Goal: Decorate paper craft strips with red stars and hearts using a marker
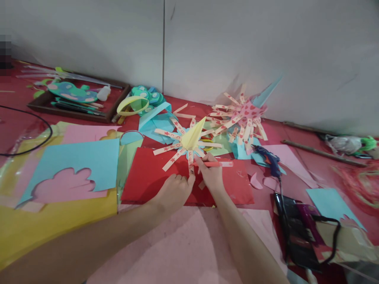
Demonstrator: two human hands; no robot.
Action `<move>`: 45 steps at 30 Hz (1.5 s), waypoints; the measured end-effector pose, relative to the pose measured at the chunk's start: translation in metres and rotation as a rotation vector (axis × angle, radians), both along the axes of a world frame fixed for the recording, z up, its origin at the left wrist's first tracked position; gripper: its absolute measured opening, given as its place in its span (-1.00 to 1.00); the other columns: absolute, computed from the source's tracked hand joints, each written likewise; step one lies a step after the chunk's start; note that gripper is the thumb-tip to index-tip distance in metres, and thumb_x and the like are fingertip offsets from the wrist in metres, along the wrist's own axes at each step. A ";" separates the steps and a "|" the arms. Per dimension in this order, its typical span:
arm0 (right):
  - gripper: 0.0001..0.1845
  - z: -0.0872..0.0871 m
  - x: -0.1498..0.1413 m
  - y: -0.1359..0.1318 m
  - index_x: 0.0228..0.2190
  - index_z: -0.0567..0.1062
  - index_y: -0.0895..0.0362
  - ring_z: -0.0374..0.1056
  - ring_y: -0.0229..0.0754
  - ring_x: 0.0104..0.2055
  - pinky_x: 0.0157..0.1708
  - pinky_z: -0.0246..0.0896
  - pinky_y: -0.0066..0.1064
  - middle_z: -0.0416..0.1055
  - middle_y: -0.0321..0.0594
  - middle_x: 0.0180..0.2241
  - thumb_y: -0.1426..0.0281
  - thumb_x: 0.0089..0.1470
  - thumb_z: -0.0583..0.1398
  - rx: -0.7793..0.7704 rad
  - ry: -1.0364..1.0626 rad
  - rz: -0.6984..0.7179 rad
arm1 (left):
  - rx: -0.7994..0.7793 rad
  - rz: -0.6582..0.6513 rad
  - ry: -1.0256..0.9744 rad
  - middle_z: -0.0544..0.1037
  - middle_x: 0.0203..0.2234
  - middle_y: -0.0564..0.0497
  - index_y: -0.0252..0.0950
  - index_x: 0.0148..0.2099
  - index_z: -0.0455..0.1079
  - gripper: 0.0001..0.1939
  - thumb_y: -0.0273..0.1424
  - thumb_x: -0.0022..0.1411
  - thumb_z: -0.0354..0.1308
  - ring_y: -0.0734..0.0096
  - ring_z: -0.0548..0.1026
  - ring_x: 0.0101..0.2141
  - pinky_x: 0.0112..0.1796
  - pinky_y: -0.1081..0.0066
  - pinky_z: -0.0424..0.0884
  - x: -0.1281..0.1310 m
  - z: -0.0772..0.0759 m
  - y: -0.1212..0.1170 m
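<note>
A paper craft with a pale yellow cone [192,137] and a blue petalled base lies on a red sheet [145,173]. Flat wooden sticks [170,161] with red letters and stars fan out around it. My left hand [177,189] has its fingers curled, and its index fingertip presses the end of the lettered stick [190,157] nearest me. Closed round a red pen [213,164], my right hand [211,175] has the tip at that same stick. Behind to the right stands a similar craft with a heart-patterned pink body [250,109] and a blue cone.
At right lie a blue hot glue gun [271,159], a black pouch [299,228] and a blue sheet [333,203]. Coloured paper sheets [79,157] cover the left side. A brown tray [71,112] with pens and a glue bottle stands behind, near the white wall [118,35].
</note>
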State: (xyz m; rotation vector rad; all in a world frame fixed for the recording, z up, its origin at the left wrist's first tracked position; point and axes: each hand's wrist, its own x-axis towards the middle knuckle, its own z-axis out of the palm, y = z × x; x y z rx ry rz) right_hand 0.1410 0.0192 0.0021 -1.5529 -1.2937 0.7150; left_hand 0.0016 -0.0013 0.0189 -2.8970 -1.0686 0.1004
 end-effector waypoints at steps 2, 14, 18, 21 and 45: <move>-0.63 0.000 0.000 0.000 -0.67 0.15 0.08 0.10 -0.35 -0.65 -0.52 0.08 -0.48 0.14 -0.48 -0.75 0.20 -0.01 0.15 0.010 0.006 -0.001 | 0.009 -0.001 0.007 0.48 -0.57 -0.08 -0.60 0.10 0.13 -0.51 -0.64 0.07 -0.06 0.31 0.45 -0.51 -0.52 0.39 0.24 0.000 -0.001 0.000; -0.63 0.002 -0.001 0.000 -0.69 0.11 0.08 0.07 -0.36 -0.64 -0.53 0.06 -0.49 0.10 -0.48 -0.74 0.27 0.01 0.13 0.011 -0.008 -0.005 | 0.016 -0.008 0.029 0.48 -0.57 -0.06 -0.58 0.11 0.13 -0.51 -0.64 0.08 -0.06 0.34 0.46 -0.51 -0.51 0.41 0.24 0.000 -0.001 0.000; -0.63 0.001 0.000 0.000 -0.68 0.08 0.07 0.03 -0.36 -0.67 -0.58 0.00 -0.49 0.03 -0.49 -0.75 0.27 0.03 0.10 -0.009 -0.045 -0.023 | 0.019 -0.004 0.037 0.47 -0.57 -0.05 -0.59 0.13 0.09 -0.48 -0.64 0.08 -0.04 0.34 0.46 -0.51 -0.51 0.41 0.25 0.000 -0.001 0.000; -0.63 0.000 0.001 0.001 -0.68 0.05 0.07 -0.01 -0.36 -0.67 -0.61 -0.05 -0.49 -0.01 -0.49 -0.74 0.26 0.02 0.09 -0.012 -0.042 -0.029 | 0.025 -0.011 0.047 0.47 -0.57 -0.06 -0.60 0.12 0.09 -0.49 -0.64 0.08 -0.05 0.34 0.45 -0.51 -0.51 0.40 0.25 0.000 0.000 -0.001; -0.65 -0.008 0.003 0.003 -0.68 0.01 0.07 0.00 -0.36 -0.62 -0.56 0.03 -0.50 -0.08 -0.47 -0.69 0.35 -0.05 0.10 0.030 0.001 -0.048 | -0.003 -0.011 0.061 0.48 -0.55 -0.06 -0.55 0.09 0.14 -0.53 -0.64 0.09 -0.08 0.34 0.45 -0.50 -0.51 0.41 0.22 0.000 0.001 0.000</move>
